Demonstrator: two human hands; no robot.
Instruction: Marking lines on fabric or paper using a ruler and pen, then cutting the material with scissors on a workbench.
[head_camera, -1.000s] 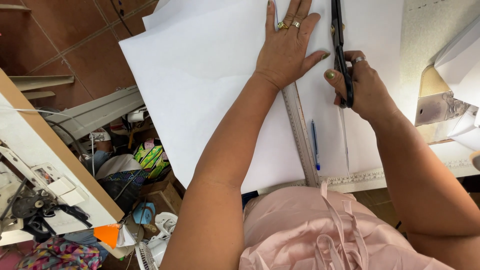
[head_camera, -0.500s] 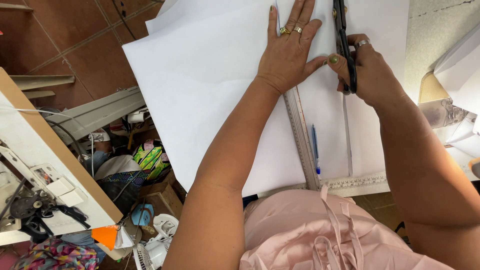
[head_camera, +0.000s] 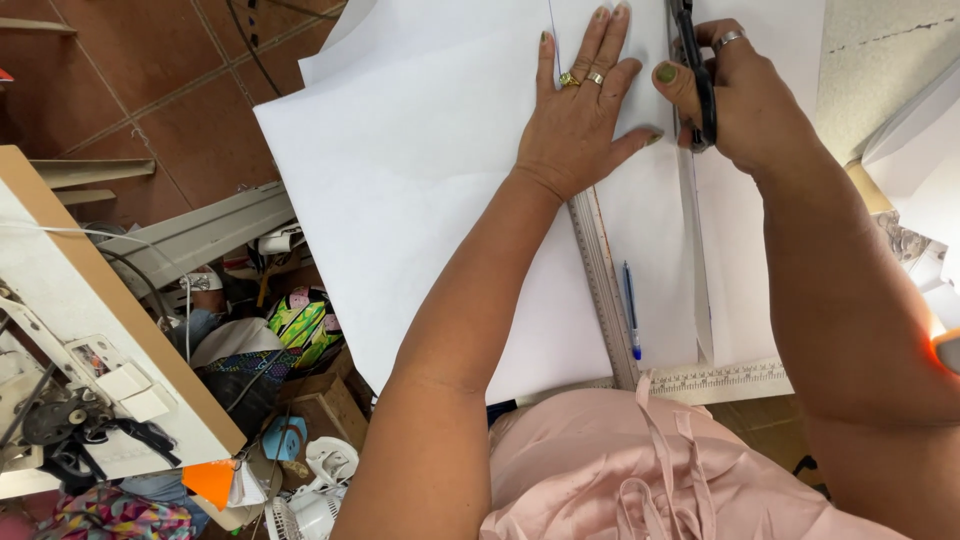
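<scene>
A large white paper sheet (head_camera: 420, 190) lies over the table and hangs past its left edge. My left hand (head_camera: 583, 110), with rings on it, presses flat on the sheet with fingers spread. Just to its right, my right hand (head_camera: 745, 95) grips black scissors (head_camera: 692, 70) whose blades point away from me into the paper. A cut slit (head_camera: 697, 260) runs from the scissors back toward the near edge. A long metal ruler (head_camera: 607, 290) lies under my left wrist, and a blue pen (head_camera: 631, 305) rests beside it.
A white measuring ruler (head_camera: 715, 380) lies along the table's near edge. A sewing machine table (head_camera: 95, 330) stands at the left. Bags, boxes and cables (head_camera: 270, 350) clutter the tiled floor below. More white sheets (head_camera: 915, 140) sit at the right.
Both hands have slid farther up the sheet, away from me, with the scissors. The cut slit behind the scissors has grown longer.
</scene>
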